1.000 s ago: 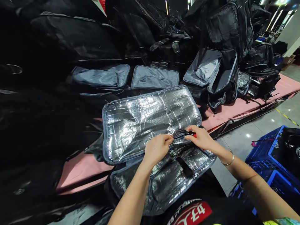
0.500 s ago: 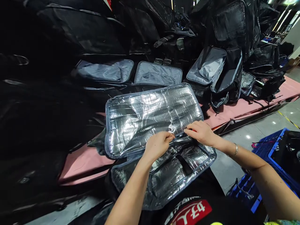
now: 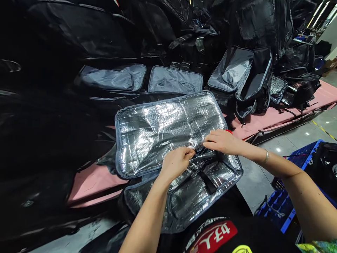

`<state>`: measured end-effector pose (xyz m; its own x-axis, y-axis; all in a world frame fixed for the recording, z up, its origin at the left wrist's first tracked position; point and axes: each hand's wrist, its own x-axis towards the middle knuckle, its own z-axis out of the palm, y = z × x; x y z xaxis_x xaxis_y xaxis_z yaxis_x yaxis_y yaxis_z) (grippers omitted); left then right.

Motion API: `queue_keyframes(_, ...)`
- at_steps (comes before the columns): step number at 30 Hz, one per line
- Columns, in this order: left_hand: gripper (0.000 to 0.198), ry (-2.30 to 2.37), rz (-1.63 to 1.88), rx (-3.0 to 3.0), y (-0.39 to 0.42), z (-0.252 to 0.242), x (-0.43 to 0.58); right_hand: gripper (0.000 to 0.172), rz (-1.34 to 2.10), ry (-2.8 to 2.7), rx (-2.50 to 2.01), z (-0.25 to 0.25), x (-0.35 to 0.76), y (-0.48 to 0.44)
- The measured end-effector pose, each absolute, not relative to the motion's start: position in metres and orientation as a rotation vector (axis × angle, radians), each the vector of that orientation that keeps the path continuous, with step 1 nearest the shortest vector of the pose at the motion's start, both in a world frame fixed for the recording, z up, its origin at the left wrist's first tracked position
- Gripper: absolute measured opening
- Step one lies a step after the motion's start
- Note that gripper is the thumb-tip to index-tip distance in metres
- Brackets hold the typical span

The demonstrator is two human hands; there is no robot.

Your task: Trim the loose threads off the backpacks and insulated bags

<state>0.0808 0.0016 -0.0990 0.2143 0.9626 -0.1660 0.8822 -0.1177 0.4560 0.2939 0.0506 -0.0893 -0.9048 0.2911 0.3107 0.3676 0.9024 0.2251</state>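
Observation:
An open bag lined with silver foil (image 3: 158,133) lies in front of me, its lid flap spread flat and its lower compartment (image 3: 195,189) toward my body. My left hand (image 3: 176,163) is closed, pinching the foil at the fold between flap and compartment. Just to its right, my right hand (image 3: 222,141) is closed over a small tool with a red handle (image 3: 228,131); only the red tip shows behind the knuckles. The fingertips of both hands nearly meet at the seam.
Many black bags are piled behind, several open with grey lining (image 3: 175,80). They rest on a pink platform (image 3: 265,121). A blue plastic crate (image 3: 302,168) stands on the grey floor at the right. A black garment with a red patch (image 3: 216,235) lies at the bottom.
My right hand has turned palm down over the tool, hiding the black blades seen a second ago. Both hands stay at the seam; the view has shifted slightly.

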Motion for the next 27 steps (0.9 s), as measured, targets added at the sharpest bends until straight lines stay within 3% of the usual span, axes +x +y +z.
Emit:
queue_keyframes(12,0.027,1.662,0.167,2.105,-0.001,-0.095,0.079,0.008,-0.117,-2.974,-0.434,-0.086,0.271,0.068)
queue_keyframes(21,0.027,1.639,0.209,2.076,-0.001,-0.102,0.075,0.028,-0.257,-2.908,-0.328,-0.091,0.267,0.069)
queue_keyframes(27,0.026,1.667,0.342,2.042,-0.006,-0.102,0.076,0.014,0.214,-2.675,-0.486,-0.099,0.289,0.068)
